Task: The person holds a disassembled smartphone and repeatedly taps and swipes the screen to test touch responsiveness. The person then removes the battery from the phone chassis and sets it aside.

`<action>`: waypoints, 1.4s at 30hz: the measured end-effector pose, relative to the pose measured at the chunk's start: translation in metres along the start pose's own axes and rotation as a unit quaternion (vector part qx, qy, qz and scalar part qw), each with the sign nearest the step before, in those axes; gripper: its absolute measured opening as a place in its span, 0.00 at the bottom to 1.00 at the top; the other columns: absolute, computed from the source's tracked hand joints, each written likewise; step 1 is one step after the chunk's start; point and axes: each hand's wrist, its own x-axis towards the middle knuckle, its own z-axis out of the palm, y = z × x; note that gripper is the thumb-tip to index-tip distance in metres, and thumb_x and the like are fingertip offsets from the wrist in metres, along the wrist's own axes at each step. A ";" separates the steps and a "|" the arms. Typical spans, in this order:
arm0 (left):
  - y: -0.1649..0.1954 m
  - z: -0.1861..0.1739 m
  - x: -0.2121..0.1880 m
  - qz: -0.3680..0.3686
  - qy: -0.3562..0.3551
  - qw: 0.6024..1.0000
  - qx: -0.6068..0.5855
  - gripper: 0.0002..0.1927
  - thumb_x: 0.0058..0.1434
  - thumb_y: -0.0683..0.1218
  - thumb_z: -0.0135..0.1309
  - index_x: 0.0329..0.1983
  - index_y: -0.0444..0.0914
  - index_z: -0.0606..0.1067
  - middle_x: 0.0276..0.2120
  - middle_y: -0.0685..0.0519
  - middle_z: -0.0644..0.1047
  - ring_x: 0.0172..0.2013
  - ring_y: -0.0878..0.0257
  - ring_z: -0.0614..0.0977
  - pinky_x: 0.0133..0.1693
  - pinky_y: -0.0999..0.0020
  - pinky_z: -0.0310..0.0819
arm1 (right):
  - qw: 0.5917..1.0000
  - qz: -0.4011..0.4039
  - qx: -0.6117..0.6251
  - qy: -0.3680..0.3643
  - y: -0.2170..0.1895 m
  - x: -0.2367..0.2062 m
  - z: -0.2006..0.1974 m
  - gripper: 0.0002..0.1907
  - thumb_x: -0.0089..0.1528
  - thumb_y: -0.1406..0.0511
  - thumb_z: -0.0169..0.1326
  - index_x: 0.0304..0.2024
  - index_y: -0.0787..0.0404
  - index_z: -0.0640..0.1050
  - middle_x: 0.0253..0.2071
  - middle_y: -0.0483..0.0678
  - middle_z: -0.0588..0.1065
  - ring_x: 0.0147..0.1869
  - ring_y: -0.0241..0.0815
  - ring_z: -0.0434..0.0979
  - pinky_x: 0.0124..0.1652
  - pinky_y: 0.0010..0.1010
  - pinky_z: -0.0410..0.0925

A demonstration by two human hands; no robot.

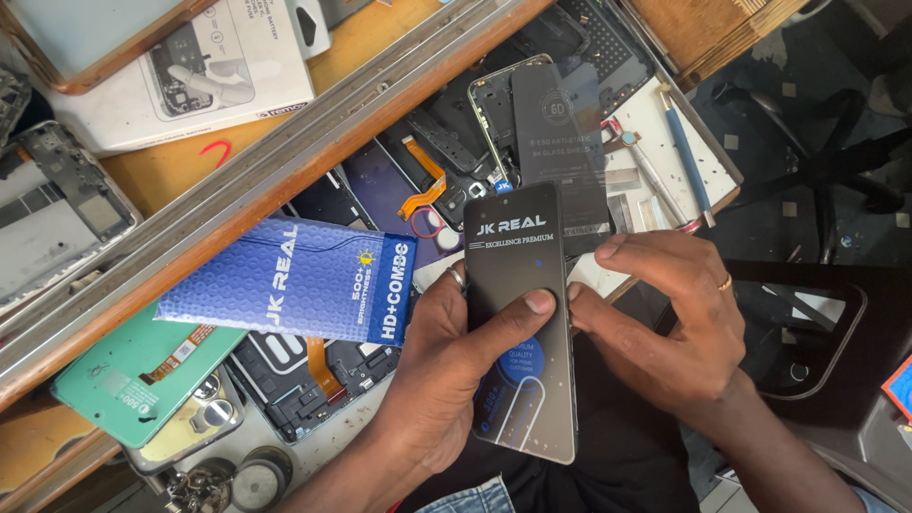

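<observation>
My left hand (446,356) grips a black phone display panel (522,275) with a printed protective film, thumb pressed across its front. My right hand (665,323) touches the panel's right edge, fingers curled beside it, a ring on one finger. The panel is upright over my lap, at the edge of an open drawer. A blue bubble-wrap pouch (294,280) lies just left of my left hand.
The drawer (285,161) holds phone frames, flex cables and a dark screen-protector sleeve (560,142). A blue-handled tool (684,152) and tweezers (651,176) lie on a white pad. A green display panel (133,370), a white box (180,76) and a stool (817,171) are around.
</observation>
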 end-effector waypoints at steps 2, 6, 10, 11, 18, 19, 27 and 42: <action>0.000 0.000 0.000 0.002 0.001 1.000 0.001 0.22 0.60 0.47 0.61 0.54 0.31 0.73 0.42 0.47 0.81 0.44 0.64 0.82 0.49 0.65 0.77 | 1.000 0.000 0.001 -0.001 0.001 -0.001 0.001 0.15 0.52 0.72 0.73 0.40 0.59 0.84 0.51 0.50 0.72 0.55 0.50 0.77 0.51 0.38 0.71; -0.001 0.000 0.000 0.005 0.001 1.000 -0.006 0.24 0.60 0.48 0.61 0.55 0.31 0.72 0.43 0.46 0.82 0.46 0.63 0.82 0.52 0.63 0.76 | 1.000 -0.001 0.011 -0.004 0.002 -0.002 0.003 0.15 0.52 0.72 0.72 0.40 0.60 0.84 0.51 0.52 0.72 0.54 0.51 0.77 0.51 0.37 0.71; -0.001 0.001 0.000 0.014 0.001 1.000 -0.005 0.26 0.59 0.48 0.61 0.57 0.31 0.70 0.44 0.46 0.81 0.48 0.63 0.82 0.53 0.64 0.76 | 1.000 -0.006 0.022 -0.005 0.003 -0.003 0.003 0.15 0.52 0.73 0.72 0.40 0.62 0.83 0.51 0.52 0.72 0.54 0.51 0.77 0.50 0.37 0.71; -0.001 0.001 0.000 0.007 0.004 1.000 -0.002 0.26 0.58 0.48 0.61 0.57 0.31 0.70 0.44 0.45 0.81 0.47 0.62 0.82 0.53 0.63 0.76 | 1.000 -0.006 0.027 -0.008 0.003 -0.003 0.002 0.15 0.52 0.73 0.71 0.40 0.62 0.83 0.51 0.52 0.72 0.54 0.51 0.77 0.50 0.37 0.71; -0.002 0.003 -0.001 0.010 0.004 1.000 -0.004 0.26 0.60 0.47 0.60 0.57 0.30 0.70 0.44 0.44 0.81 0.47 0.62 0.82 0.51 0.63 0.77 | 0.999 0.008 0.036 -0.007 0.004 -0.009 0.004 0.16 0.52 0.74 0.71 0.41 0.62 0.83 0.51 0.53 0.73 0.54 0.51 0.77 0.49 0.37 0.73; -0.002 0.003 -0.001 0.009 0.004 1.000 -0.004 0.25 0.60 0.47 0.60 0.57 0.30 0.71 0.44 0.44 0.81 0.47 0.62 0.82 0.51 0.64 0.77 | 0.999 0.015 0.037 -0.005 0.003 -0.010 0.004 0.16 0.52 0.73 0.71 0.41 0.62 0.83 0.51 0.53 0.73 0.54 0.51 0.77 0.49 0.36 0.73; 0.002 0.006 -0.001 0.052 0.032 0.998 -0.002 0.27 0.59 0.46 0.62 0.57 0.29 0.69 0.44 0.44 0.81 0.45 0.60 0.83 0.47 0.62 0.79 | 0.997 0.078 0.019 0.006 -0.002 -0.010 0.011 0.13 0.52 0.72 0.70 0.39 0.61 0.83 0.48 0.52 0.75 0.51 0.48 0.79 0.47 0.36 0.73; 0.001 -0.005 0.002 -0.063 0.021 0.988 -0.136 0.31 0.65 0.65 0.52 0.52 0.33 0.75 0.27 0.58 0.71 0.26 0.70 0.73 0.26 0.75 0.67 | 0.921 0.333 0.188 0.077 -0.058 -0.024 -0.030 0.08 0.63 0.64 0.56 0.44 0.59 0.79 0.42 0.50 0.79 0.41 0.38 0.83 0.35 0.21 0.75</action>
